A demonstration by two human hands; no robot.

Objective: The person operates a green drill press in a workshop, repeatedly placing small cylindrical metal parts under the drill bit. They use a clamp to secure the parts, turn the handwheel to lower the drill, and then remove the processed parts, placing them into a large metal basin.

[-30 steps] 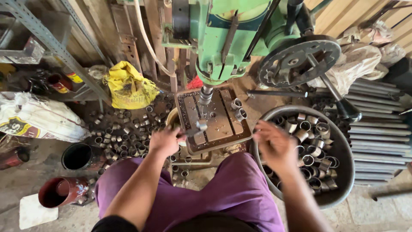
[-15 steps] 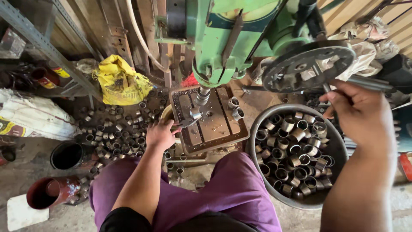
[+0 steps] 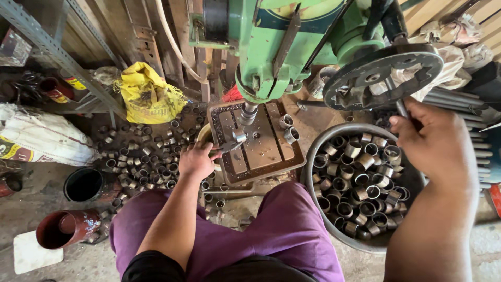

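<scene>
1. Overhead, a green drill press (image 3: 276, 47) hangs above its slotted drill table (image 3: 258, 143), with the spindle (image 3: 248, 112) pointing down at a short metal ring (image 3: 239, 137) set on the table.
2. Left hand (image 3: 195, 161) rests at the table's near-left edge, fingers closed on a thin tool or clamp handle that reaches to the ring; this seems to keep the part from turning under the spindle while the skin stays clear of it.
3. Right hand (image 3: 436, 143) is raised at the right, fingers wrapped around a rod handle (image 3: 401, 107) of the spoked feed wheel (image 3: 383, 75), placed where a pull would turn the wheel.
4. Two more rings (image 3: 288, 128) sit on the table's far-right part, close at hand.
5. A round metal basin (image 3: 318, 156) full of similar rings stands on the floor just right of the table, below the right arm.
6. Left of the table, many rings (image 3: 141, 156) lie scattered on the floor, near a yellow sack (image 3: 146, 94), a white sack (image 3: 42, 138), a dark can (image 3: 83, 184) and a red can (image 3: 65, 228).
7. Purple trousers (image 3: 250, 235) of the seated person fill the near middle.
</scene>
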